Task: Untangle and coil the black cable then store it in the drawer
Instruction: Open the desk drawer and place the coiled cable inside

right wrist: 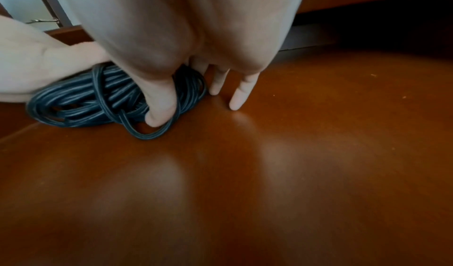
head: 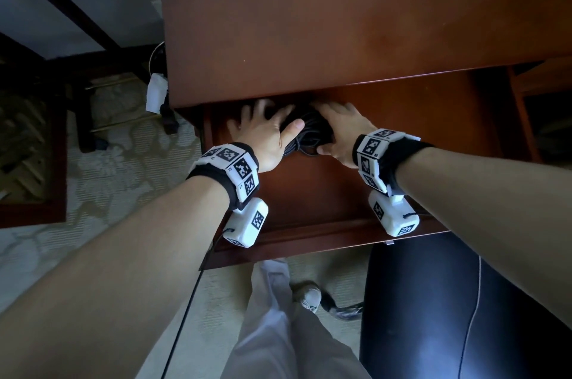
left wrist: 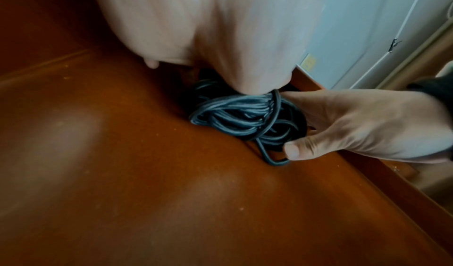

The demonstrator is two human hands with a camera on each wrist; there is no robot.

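Observation:
The black cable [head: 309, 131] [left wrist: 240, 115] [right wrist: 81, 103] lies as a loose coil on the floor of the open wooden drawer [head: 309, 193] [left wrist: 122, 154] [right wrist: 294, 154], near its back, under the desk edge. My left hand [head: 263, 131] [right wrist: 29, 66] rests on the coil's left side with spread, straight fingers and its thumb pressing on the strands. My right hand [head: 340, 128] [left wrist: 367, 125] holds the coil from the right. Its thumb [right wrist: 159, 115] is hooked into a near loop, and its fingers [right wrist: 241, 94] reach down the far side to the drawer floor.
The desk top [head: 340, 23] overhangs the back of the drawer. A black chair [head: 448, 301] stands close at the right, touching the drawer front. My leg in white trousers [head: 272, 316] stands on pale carpet. A white plug block [head: 156, 92] hangs at the desk's left side.

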